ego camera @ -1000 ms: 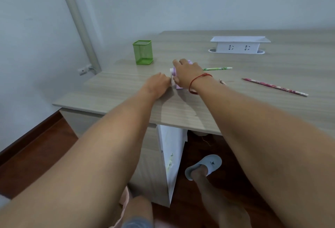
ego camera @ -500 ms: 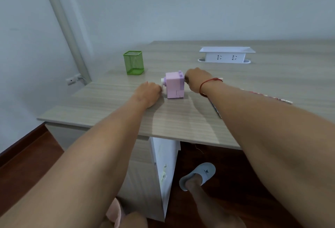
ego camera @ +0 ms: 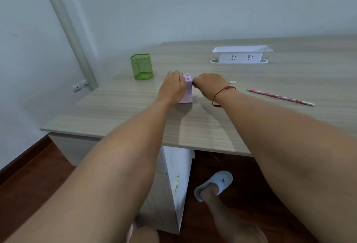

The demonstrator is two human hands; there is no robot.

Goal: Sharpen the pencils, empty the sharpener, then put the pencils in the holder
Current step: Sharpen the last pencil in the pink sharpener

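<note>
A pink pencil sharpener [ego camera: 188, 93] stands on the wooden desk [ego camera: 212, 127]. My left hand [ego camera: 172, 86] grips its left side and covers much of it. My right hand [ego camera: 207, 82] has its fingers curled against the upper right face of the sharpener and pinches there; what the fingertips hold is hidden. Just behind my right wrist, the end of a green pencil [ego camera: 231, 82] shows on the desk. A pink patterned pencil [ego camera: 280, 97] lies to the right. The green mesh holder [ego camera: 141, 66] stands at the back left and looks empty.
A white socket box [ego camera: 240, 55] sits at the back of the desk. A pale pipe [ego camera: 67, 30] runs up the wall on the left. The desk's front edge is close to me, and a foot in a slipper [ego camera: 214, 184] shows on the floor below.
My left hand moved from the crank side up onto the sharpener's left face. The right hand closed in on its right face. The camera view shifted slightly.
</note>
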